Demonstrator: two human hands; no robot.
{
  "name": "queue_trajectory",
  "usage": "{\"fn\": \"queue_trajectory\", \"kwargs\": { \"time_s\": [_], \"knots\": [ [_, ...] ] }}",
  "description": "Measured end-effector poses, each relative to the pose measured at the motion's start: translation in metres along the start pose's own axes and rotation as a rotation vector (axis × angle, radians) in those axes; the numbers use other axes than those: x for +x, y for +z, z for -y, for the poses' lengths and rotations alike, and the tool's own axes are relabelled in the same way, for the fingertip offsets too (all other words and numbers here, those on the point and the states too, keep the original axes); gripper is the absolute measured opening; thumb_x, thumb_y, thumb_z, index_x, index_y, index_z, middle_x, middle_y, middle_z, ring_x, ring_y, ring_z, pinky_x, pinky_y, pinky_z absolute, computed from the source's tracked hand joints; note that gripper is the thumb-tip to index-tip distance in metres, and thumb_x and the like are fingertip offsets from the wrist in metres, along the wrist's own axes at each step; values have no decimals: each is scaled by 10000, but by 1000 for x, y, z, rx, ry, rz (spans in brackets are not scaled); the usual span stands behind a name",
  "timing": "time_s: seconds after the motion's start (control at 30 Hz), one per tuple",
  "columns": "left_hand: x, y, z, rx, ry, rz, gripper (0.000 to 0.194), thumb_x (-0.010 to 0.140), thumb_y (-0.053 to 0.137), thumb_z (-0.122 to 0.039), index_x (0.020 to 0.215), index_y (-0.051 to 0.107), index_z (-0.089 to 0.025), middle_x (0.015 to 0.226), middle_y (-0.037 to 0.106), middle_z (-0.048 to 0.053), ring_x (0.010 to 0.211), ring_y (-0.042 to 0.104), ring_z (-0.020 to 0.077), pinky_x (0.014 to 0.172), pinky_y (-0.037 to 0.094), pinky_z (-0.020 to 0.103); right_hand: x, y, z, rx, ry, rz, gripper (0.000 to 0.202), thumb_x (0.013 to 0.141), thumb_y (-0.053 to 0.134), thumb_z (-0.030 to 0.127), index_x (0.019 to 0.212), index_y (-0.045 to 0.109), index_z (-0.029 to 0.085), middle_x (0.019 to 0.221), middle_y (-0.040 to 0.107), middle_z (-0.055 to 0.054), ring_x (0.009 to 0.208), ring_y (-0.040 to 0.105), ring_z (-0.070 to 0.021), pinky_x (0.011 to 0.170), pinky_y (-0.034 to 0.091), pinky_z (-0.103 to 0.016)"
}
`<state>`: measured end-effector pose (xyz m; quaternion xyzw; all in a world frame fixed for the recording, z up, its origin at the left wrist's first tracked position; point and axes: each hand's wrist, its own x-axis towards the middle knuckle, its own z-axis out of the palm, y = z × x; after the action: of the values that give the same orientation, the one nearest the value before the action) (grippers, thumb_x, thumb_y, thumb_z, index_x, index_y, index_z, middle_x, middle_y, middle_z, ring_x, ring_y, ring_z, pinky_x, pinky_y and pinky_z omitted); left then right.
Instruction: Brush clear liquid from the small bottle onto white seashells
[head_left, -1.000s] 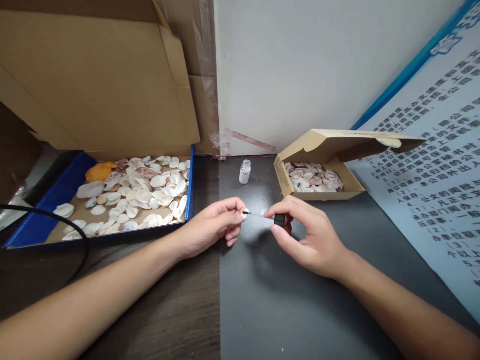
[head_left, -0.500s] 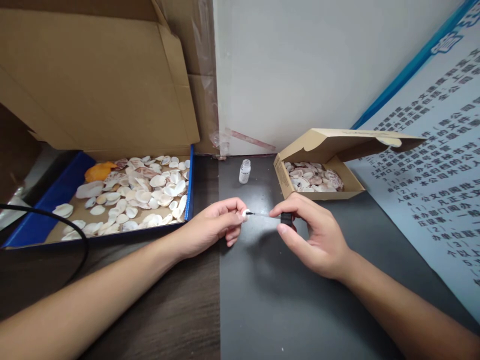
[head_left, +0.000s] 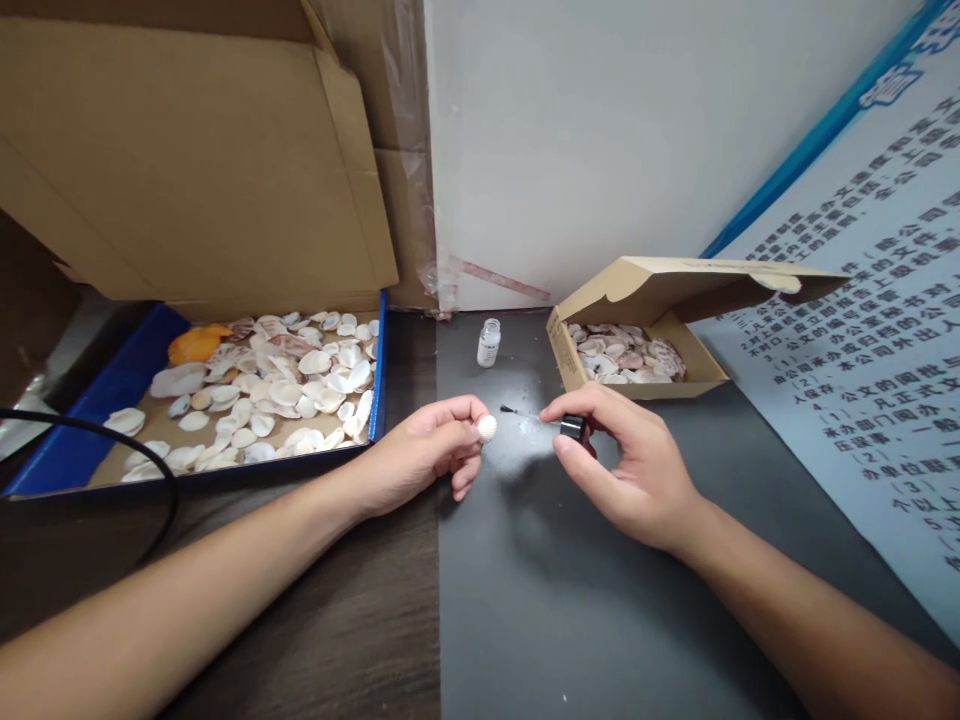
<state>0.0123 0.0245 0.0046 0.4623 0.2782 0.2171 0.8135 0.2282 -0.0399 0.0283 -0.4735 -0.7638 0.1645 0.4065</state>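
Note:
Between the thumb and fingers of my left hand (head_left: 431, 450) is a small white ribbed shell (head_left: 487, 428). My right hand (head_left: 626, 465) grips the black cap (head_left: 573, 427) of a brush applicator. Its thin stem points left, and the dark brush tip (head_left: 508, 409) is a short distance from the shell, not touching it. Beyond both hands, a small clear bottle (head_left: 489, 344) with a white label stands uncapped on the dark grey mat (head_left: 540, 620).
At the left, a blue-edged cardboard box (head_left: 380, 365) holds many shells and an orange piece (head_left: 198, 344). A smaller open carton (head_left: 566, 355) with shells sits at the right. A black cable (head_left: 171, 490) crosses the left side. A printed sheet (head_left: 862, 400) leans at the right.
The brush tip has come away from the shell, and a gap now lies between them. The shell is turned so its ribbed face shows. My right hand has shifted slightly.

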Motion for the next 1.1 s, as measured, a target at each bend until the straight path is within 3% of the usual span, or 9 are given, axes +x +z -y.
{"fn": "queue_trajectory", "kwargs": {
  "time_s": [0.17, 0.3, 0.47, 0.57, 0.7, 0.77, 0.87, 1.0, 1.1],
  "knots": [
    [-1, -1, 0, -16, 2, 15, 133, 876, 613, -262, 845, 511, -183, 592, 488, -67, 457, 499, 75, 491, 470, 204, 0, 1, 0, 41, -44, 87, 123, 883, 610, 153, 995, 613, 203, 802, 620, 1, 603, 543, -108, 586, 477, -242],
    [-1, -2, -1, -29, 6, 12, 100, 887, 602, -233, 857, 524, -178, 648, 531, -52, 462, 517, 71, 491, 482, 205, 1, 1, 0, 8, 1, 21, 102, 877, 619, 145, 961, 607, 201, 791, 616, 9, 589, 535, -96, 590, 469, -231],
    [-1, -2, 0, -42, 9, 13, 100, 884, 611, -235, 865, 531, -178, 656, 558, -41, 472, 518, 74, 495, 475, 203, 1, 0, 2, 38, -45, 101, 112, 872, 613, 140, 963, 607, 205, 786, 628, 8, 594, 547, -102, 583, 477, -230],
    [0, -1, 0, -38, 6, -1, 127, 888, 623, -257, 848, 538, -173, 639, 541, -41, 484, 502, 72, 498, 457, 195, 1, 0, 2, -3, -6, 44, 92, 870, 607, 147, 937, 597, 210, 764, 622, 9, 581, 540, -108, 576, 478, -240],
    [0, 1, -1, -57, 5, -15, 145, 852, 659, -263, 843, 549, -169, 585, 465, -65, 483, 434, 69, 487, 430, 186, 1, -1, 3, 45, -87, 99, 111, 879, 602, 159, 978, 603, 209, 784, 630, 2, 600, 561, -114, 586, 485, -247],
    [0, 1, -1, -59, 6, -27, 164, 847, 673, -278, 845, 549, -171, 585, 451, -69, 483, 414, 68, 481, 418, 184, 1, -1, 2, 7, -54, 82, 104, 874, 600, 147, 957, 599, 210, 769, 620, 8, 583, 543, -109, 573, 475, -242],
    [0, 1, -1, -58, 12, -34, 186, 850, 681, -293, 838, 536, -177, 585, 447, -70, 484, 415, 69, 479, 413, 183, 1, -1, 2, -23, -2, 29, 86, 877, 599, 154, 942, 594, 211, 775, 617, 5, 592, 542, -112, 578, 474, -242],
    [1, 0, 0, -73, 17, 0, 146, 851, 647, -266, 847, 526, -184, 566, 474, -65, 473, 453, 81, 487, 458, 199, 0, 0, 2, 20, -66, 109, 111, 882, 597, 159, 983, 607, 203, 792, 622, 3, 605, 552, -112, 593, 478, -248],
    [2, -1, 1, -91, 11, 4, 116, 865, 616, -252, 843, 524, -185, 566, 465, -71, 453, 483, 82, 484, 488, 209, 0, 0, 2, -28, -17, 79, 94, 868, 597, 140, 941, 601, 199, 761, 603, 13, 583, 531, -103, 575, 464, -239]
  ]
}}
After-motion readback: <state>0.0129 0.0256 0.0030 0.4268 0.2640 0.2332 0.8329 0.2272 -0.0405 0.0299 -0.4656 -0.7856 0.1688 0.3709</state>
